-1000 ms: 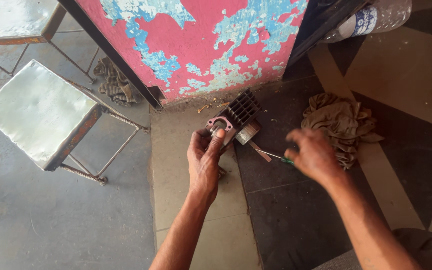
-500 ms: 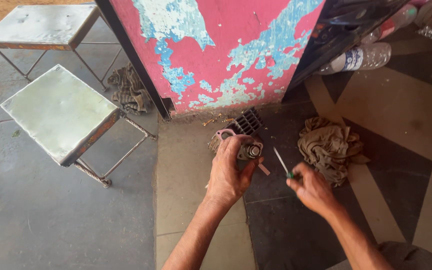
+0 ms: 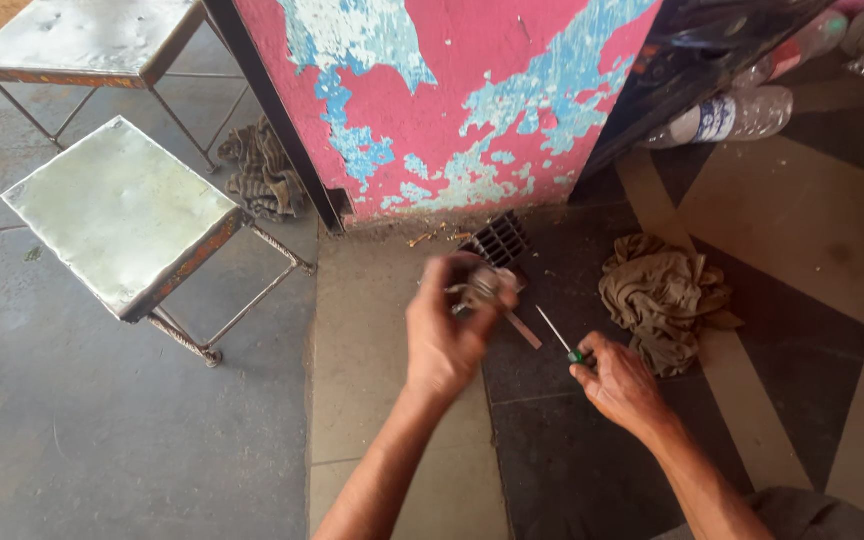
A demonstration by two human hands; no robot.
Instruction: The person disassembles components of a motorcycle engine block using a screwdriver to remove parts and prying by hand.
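Note:
My left hand [image 3: 444,338] grips a small metal part [image 3: 482,288] with a black finned block [image 3: 497,240] at its far end, lifted a little above the floor and blurred by motion. A thin strip or wire hangs from the part toward the right. My right hand [image 3: 620,383] holds a slim screwdriver [image 3: 558,334] with a green handle, its tip pointing up and left toward the part but apart from it.
A crumpled brown rag [image 3: 664,296] lies on the floor to the right. A pink and blue peeling wall [image 3: 452,100] stands ahead. Two metal stools [image 3: 117,215] are at the left, another rag [image 3: 257,170] by the wall, plastic bottles [image 3: 727,118] at upper right.
My left hand has lifted and turned the metal part toward me. My right hand drew the screwdriver back from the part. The camera view shifted slightly.

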